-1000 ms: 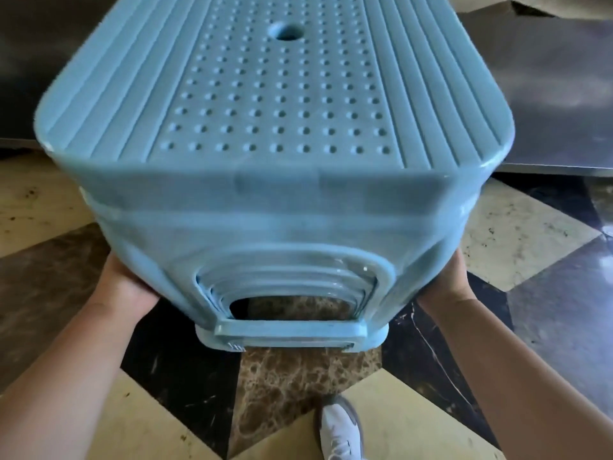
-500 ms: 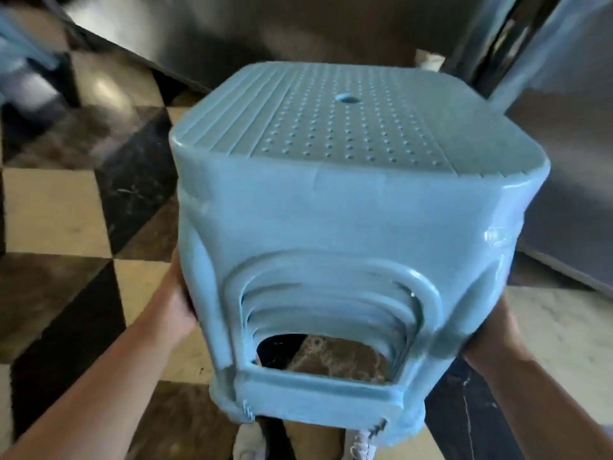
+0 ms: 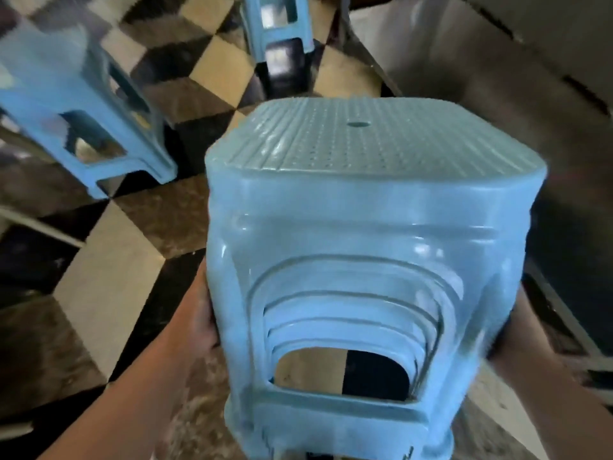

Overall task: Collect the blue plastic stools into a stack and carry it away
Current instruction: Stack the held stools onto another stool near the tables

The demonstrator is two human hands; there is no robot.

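A stack of blue plastic stools (image 3: 361, 227), nested one inside another, fills the middle of the view and hangs above the floor. Its dotted seat with a round hole faces up and away from me. My left hand (image 3: 204, 313) presses against the stack's left side. My right hand (image 3: 517, 330) holds the right side and is mostly hidden behind the stack. Another blue stool (image 3: 76, 104) stands on the floor at the upper left. A third blue stool (image 3: 278, 24) stands further off at the top centre, partly cut by the frame edge.
The floor (image 3: 109, 277) is a checker of cream, brown and black marble tiles. A grey metal cabinet or counter front (image 3: 497, 71) runs along the right side. The picture is blurred by motion.
The view has swung left while I carry the stack: two more blue stools have come into sight at the upper left and top. The stack sits lower and further from the camera.
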